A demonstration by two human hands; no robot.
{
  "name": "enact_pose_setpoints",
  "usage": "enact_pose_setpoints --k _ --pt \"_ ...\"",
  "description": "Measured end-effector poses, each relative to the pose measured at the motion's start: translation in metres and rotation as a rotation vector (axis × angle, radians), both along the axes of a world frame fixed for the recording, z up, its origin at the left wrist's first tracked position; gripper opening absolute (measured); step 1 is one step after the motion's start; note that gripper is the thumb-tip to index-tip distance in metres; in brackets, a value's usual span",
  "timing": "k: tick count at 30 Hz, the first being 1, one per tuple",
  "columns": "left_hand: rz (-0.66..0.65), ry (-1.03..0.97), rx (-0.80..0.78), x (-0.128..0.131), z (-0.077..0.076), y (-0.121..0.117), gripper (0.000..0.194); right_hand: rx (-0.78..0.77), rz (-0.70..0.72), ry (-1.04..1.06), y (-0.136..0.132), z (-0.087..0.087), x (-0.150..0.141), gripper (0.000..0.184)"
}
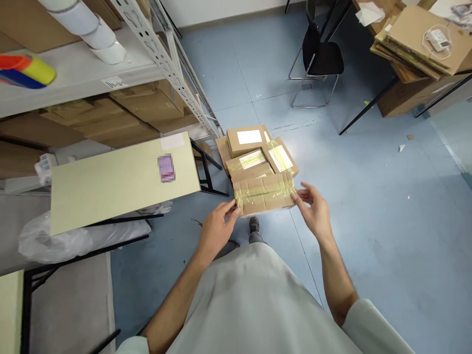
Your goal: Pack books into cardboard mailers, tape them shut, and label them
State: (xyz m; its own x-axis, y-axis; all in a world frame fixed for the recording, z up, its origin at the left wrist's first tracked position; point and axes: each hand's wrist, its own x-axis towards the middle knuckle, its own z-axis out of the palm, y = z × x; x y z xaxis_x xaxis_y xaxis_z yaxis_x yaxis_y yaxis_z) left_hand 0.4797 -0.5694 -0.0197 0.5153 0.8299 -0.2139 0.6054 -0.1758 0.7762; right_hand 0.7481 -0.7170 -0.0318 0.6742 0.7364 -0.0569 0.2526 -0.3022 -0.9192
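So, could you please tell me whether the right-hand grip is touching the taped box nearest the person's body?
Touching. The head view shows it: the right-hand grip has its thumb tip laid over the right end of the taped box.

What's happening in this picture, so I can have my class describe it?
A person holds a taped cardboard box by its two ends, the left hand at one and the right hand at the other. Just beyond it is a heap of other boxes, some with white labels; whether the held box touches them is hard to tell. A pale table stands to the person's left, and a black chair stands farther off.
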Motion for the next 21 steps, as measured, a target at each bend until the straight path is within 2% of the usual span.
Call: enact_pose_setpoints --k 3,5,6,9,11,13,15,18,21 --pt "0.026 -0.068 0.181 0.019 0.018 0.024 0.038 0.165 -0.005 -0.143 0.039 0.019 0.015 0.055" --pt "0.059 -0.103 0.280 0.031 0.019 0.038 0.040 0.248 0.011 -0.236 0.063 0.017 0.026 0.044" --pt "0.074 -0.112 0.321 0.037 0.014 0.044 0.041 0.276 0.011 -0.275 0.073 0.010 0.032 0.041" --pt "0.060 -0.092 0.364 0.053 -0.020 0.060 0.042 0.270 -0.005 -0.338 0.093 -0.033 0.047 0.039" --pt "-0.013 -0.002 0.273 0.064 -0.052 0.067 0.039 0.154 -0.021 -0.323 0.098 -0.071 0.053 0.041" --pt "-0.083 0.153 0.102 0.073 -0.084 0.070 0.035 -0.014 -0.011 -0.248 0.098 -0.107 0.054 0.042" --pt "-0.103 0.184 0.067 0.077 -0.109 0.070 0.033 -0.126 -0.021 -0.206 0.096 -0.132 0.053 0.044" --pt "-0.116 0.170 0.078 0.077 -0.128 0.069 0.031 -0.172 -0.029 -0.225 0.095 -0.145 0.053 0.045" --pt "-0.136 0.157 0.087 0.071 -0.134 0.070 0.027 -0.207 -0.018 -0.219 0.095 -0.144 0.055 0.046"
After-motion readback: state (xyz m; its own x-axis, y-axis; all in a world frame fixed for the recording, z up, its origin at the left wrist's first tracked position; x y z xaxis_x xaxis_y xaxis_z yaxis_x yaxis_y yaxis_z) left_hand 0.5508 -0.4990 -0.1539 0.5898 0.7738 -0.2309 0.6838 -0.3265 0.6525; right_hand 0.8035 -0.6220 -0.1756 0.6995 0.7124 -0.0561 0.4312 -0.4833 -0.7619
